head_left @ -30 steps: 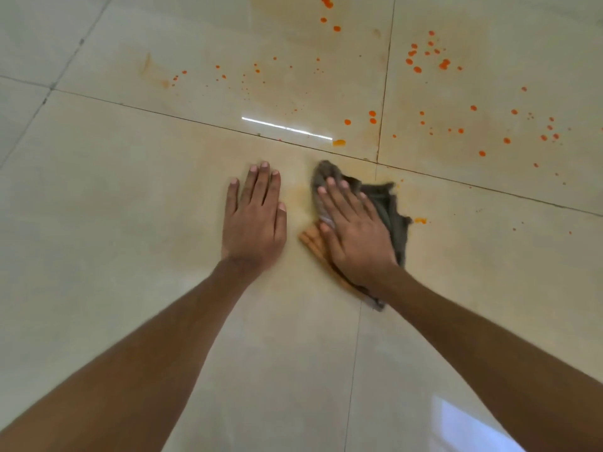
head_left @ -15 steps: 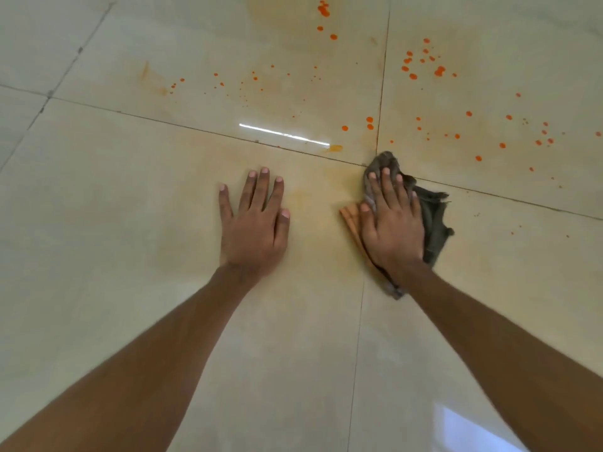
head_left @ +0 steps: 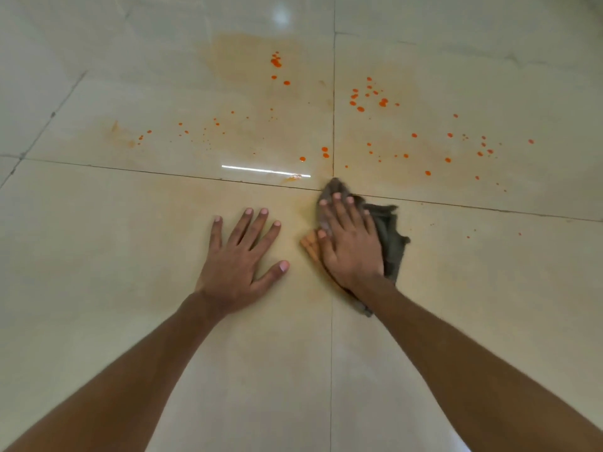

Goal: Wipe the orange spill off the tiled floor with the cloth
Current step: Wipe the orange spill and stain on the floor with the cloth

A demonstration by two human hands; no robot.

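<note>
A grey cloth [head_left: 390,238] with an orange-stained edge lies on the beige tiled floor [head_left: 98,256], right where four tiles meet. My right hand [head_left: 350,246] presses flat on the cloth with straight fingers. My left hand [head_left: 241,256] rests flat on the bare tile to the left of it, fingers spread. Orange drops [head_left: 360,108] are scattered over the two far tiles, with a bigger cluster [head_left: 276,62] further back. A pale orange smear [head_left: 303,210] tints the floor around the cloth.
Dark grout lines [head_left: 333,125] cross under the cloth. A bright strip of reflected light [head_left: 266,171] lies on the far left tile. Small orange specks [head_left: 468,237] sit on the near right tile.
My right hand slid the cloth right and forward toward the tile joint. The view tilted up, so more of the far spill shows. My left hand spread its fingers and stayed in place.
</note>
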